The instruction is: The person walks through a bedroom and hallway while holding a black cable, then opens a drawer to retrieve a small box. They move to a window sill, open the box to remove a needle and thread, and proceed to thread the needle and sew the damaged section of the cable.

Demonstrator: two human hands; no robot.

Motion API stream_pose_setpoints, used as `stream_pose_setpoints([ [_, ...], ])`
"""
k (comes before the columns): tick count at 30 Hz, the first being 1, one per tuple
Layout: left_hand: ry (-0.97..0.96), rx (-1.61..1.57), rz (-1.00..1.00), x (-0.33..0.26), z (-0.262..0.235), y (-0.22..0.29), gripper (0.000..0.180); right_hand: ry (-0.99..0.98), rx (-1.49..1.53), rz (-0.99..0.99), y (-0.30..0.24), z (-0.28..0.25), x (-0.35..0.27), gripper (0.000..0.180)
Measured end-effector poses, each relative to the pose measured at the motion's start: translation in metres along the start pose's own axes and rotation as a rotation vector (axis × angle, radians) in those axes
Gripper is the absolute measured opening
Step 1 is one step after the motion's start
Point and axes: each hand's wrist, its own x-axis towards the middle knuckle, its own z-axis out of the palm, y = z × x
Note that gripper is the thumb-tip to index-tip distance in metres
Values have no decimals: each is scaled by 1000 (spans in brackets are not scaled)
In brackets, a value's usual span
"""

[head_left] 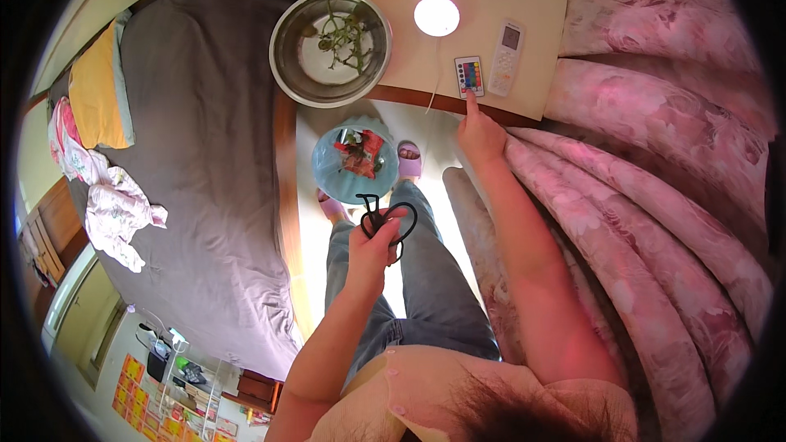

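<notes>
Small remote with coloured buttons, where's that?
Head view, upper half, right of centre: the small remote lies by the right hand, left of the white remote.

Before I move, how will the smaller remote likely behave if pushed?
The smaller remote looks thin and card-flat, so it is probably light and stiff. Lying flat, it would likely slide rather than roll under a push from the right hand. It lies near the front edge of the table, so a push that way might drop it.
</notes>
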Motion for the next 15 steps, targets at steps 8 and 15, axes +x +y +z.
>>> stream_pose_setpoints([
  [8,22,-51,19,-11,-11,-6,19,-70,-71,8,-4,-9,3,59],
  [15,29,-103,49,-23,-38,-13,19,42,5,24,-9,-5,-24,61],
])
